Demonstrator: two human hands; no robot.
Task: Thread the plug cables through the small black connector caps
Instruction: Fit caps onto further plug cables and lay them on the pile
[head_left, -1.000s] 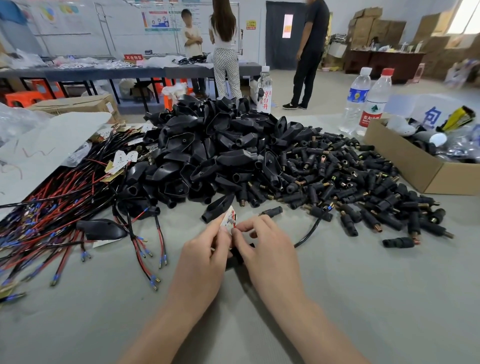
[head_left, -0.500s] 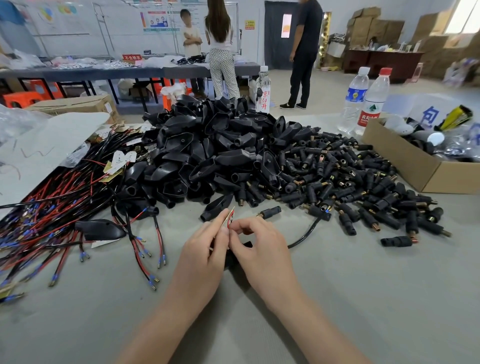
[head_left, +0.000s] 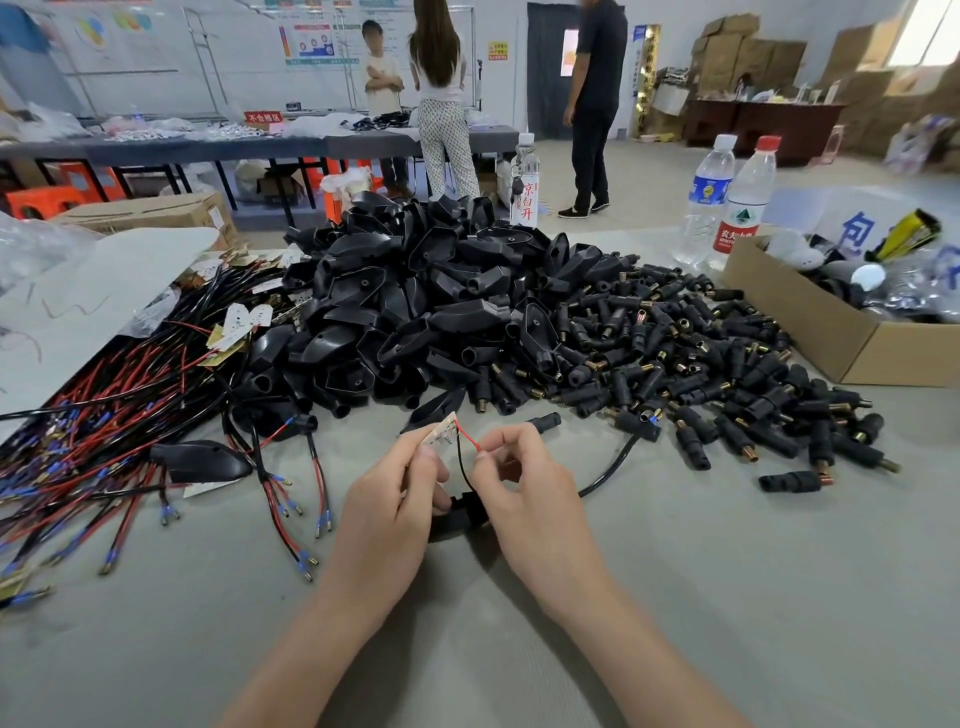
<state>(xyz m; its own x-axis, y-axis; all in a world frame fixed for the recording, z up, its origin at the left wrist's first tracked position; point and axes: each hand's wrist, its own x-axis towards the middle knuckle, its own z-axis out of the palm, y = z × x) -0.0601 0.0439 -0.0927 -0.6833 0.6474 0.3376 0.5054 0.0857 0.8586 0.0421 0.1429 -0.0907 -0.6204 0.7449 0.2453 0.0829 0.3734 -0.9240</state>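
In front of the heap of black parts (head_left: 415, 312), the plug cable (head_left: 608, 474) lies on the table (head_left: 727, 597) and should handle light and floppy. Its thin red lead (head_left: 466, 436) is best taken near the tip. The left hand (head_left: 387, 514) pinches a small board (head_left: 440, 432) there and the right hand (head_left: 530, 499) pinches the lead, both above what is probably a cap (head_left: 457, 514).

Black caps (head_left: 415, 312) heaped; red, black wires (head_left: 104, 415); grey table (head_left: 727, 571); brown box (head_left: 831, 338).
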